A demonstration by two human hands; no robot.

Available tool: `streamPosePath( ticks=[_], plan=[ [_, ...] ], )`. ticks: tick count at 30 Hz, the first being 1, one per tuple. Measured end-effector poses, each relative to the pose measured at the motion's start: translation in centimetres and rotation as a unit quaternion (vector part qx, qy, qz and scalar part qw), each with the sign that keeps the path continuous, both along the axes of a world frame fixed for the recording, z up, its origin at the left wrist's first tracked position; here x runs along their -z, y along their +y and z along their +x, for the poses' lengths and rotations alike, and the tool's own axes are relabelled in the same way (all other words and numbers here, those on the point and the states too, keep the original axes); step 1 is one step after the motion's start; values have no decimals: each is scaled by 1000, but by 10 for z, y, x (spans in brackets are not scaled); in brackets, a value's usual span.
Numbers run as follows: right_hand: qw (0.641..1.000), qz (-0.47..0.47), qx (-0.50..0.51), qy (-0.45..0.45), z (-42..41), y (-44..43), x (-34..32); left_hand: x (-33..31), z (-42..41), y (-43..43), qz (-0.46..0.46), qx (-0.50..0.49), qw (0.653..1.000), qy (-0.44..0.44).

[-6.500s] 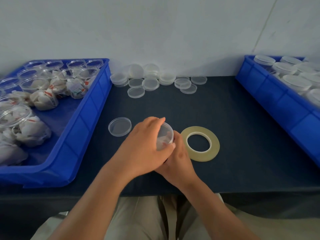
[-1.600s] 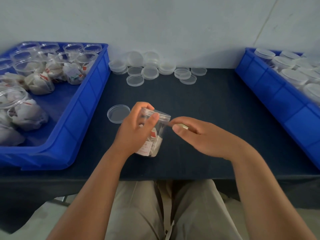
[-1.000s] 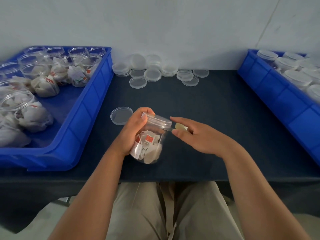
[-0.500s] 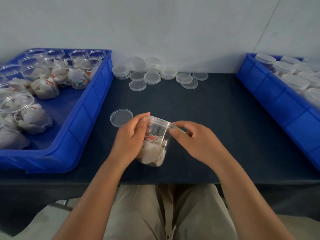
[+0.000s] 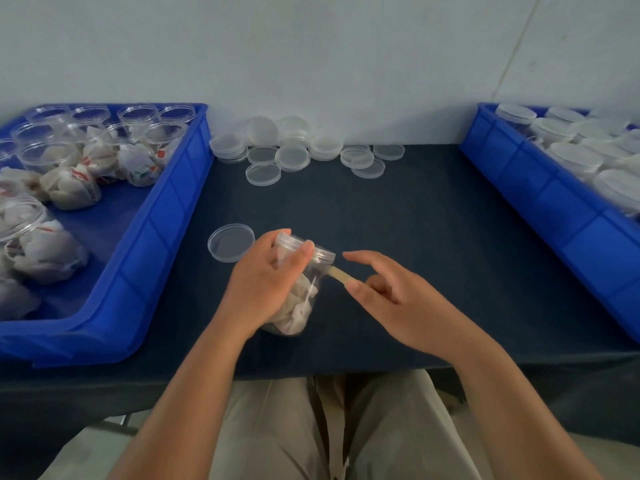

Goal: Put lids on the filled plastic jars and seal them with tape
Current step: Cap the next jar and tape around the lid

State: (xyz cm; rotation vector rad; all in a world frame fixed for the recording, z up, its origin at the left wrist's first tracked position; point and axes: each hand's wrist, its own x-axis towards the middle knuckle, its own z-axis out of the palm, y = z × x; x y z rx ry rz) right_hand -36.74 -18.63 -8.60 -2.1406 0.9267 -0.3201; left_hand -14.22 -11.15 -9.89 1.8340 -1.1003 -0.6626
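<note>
- Navy cloth covers the one table [image 5: 415, 220], which runs from the wall to the near edge.
- Blue crates: two. The left crate [image 5: 166, 237] holds open filled jars [image 5: 65, 188], at least ten, with more cut off by the frame. The right crate [image 5: 540, 188] holds lidded jars [image 5: 571, 157], about eight in sight.
- Left hand [image 5: 263, 282]: its forearm reaches in from below. Fingers and thumb curl round the top of one sachet-filled jar [image 5: 298, 306]. The jar is tilted at the table's near middle, and its jar lid [image 5: 320, 254] is on, facing up and right. I cannot tell whether its base touches the cloth.
- Right hand [image 5: 391, 299]: it is just beside the jar. The index finger is straight and lifted, the thumb pinches the tape, and the other fingers are curled.
- Loose lids [image 5: 292, 157]: about ten singles and short stacks by the wall. Stacking hides the exact number.
- Spare lid [image 5: 231, 242]: one, flat, just beside the left hand's fingers.
- Tape [image 5: 341, 275]: one tan strip, from jar neck to right thumb.
</note>
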Motion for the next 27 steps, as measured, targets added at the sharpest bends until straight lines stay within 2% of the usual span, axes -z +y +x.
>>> streamPosePath(
  ticks=[3, 9, 12, 15, 18, 20, 24, 27],
  plan=[
    [1000, -21, 3, 22, -4, -13, -1, -2, 10, -3, 7, 33, 999, 19],
    [999, -33, 19, 29, 11, -25, 2, 15, 24, -9, -33, 105, 974, 196],
    [999, -34, 4, 18, 25, -19, 2, 23, 33, -9, -34, 116, 964, 235],
    [999, -44, 27, -6, 33, -12, 6, 21, 34, -8, -37, 82, 978, 187],
    [996, -64, 59, -17, 34, -5, 8, 13, 26, -4, -92, 19, 994, 60],
    [995, -71, 76, -11, 35, -1, 8, 5, 19, 3, -113, -1, 994, 12],
    [989, -116, 88, 5, 39, 8, 7, 2, -6, 9, -30, -6, 998, -58],
    [988, -128, 84, -1, 40, 13, 6, 6, -18, 8, -31, -56, 995, -82]
  ],
)
